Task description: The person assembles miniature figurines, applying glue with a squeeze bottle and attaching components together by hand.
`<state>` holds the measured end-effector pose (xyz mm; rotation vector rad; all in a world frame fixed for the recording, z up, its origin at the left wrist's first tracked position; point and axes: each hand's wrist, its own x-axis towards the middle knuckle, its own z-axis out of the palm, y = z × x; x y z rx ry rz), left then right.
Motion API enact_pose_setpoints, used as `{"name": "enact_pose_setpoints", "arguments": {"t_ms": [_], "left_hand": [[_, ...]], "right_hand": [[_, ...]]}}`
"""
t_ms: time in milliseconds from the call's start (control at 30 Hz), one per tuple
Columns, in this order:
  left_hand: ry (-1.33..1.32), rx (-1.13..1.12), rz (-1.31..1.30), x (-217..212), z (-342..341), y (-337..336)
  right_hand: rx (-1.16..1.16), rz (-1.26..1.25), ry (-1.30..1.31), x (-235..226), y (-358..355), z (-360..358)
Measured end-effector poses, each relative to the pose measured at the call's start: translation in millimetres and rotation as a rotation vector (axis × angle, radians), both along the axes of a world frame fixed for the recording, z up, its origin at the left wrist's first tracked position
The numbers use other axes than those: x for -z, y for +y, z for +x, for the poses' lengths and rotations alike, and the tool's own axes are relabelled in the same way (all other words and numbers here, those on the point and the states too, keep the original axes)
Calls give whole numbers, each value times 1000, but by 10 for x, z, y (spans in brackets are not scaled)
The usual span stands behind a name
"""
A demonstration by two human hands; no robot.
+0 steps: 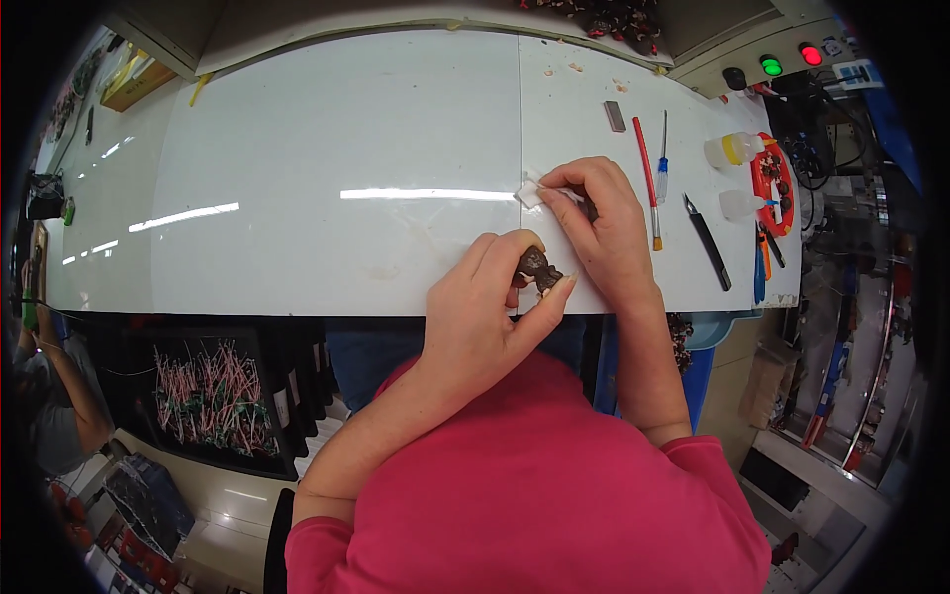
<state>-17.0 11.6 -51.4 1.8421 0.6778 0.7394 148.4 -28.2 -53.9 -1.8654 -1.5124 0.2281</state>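
Observation:
A small dark brown figurine (pixel 540 269) with pale spots is gripped between the fingers and thumb of my left hand (pixel 473 307), close to the table's near edge. Just beyond it, my right hand (pixel 614 233) pinches a small white piece (pixel 529 192), maybe folded tissue or cloth; its kind is unclear. Something dark shows behind the right fingers, mostly hidden. The two hands are close together but apart.
Right of my hands lie a red-handled brush (pixel 646 178), a blue-handled screwdriver (pixel 662 178), black tweezers (pixel 707 243) and a grey block (pixel 615 116). Farther right are squeeze bottles (pixel 727 150) and a red tray (pixel 777 198). A black bin of wires (pixel 213 396) stands below left.

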Motion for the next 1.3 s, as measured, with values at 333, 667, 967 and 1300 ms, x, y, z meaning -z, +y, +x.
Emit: {"name": "enact_pose_setpoints", "arguments": {"t_ms": [333, 667, 967, 1300], "left_hand": [[30, 14, 14, 10, -24, 6], [-2, 64, -53, 26, -13, 15], [-24, 70, -55, 4, -1, 1], [-80, 87, -192, -11, -120, 56]], "right_hand": [[-393, 2, 494, -408, -89, 39], [-615, -289, 364, -598, -19, 174], [-569, -326, 501, -544, -115, 200], [-211, -256, 632, -340, -227, 184]]}}
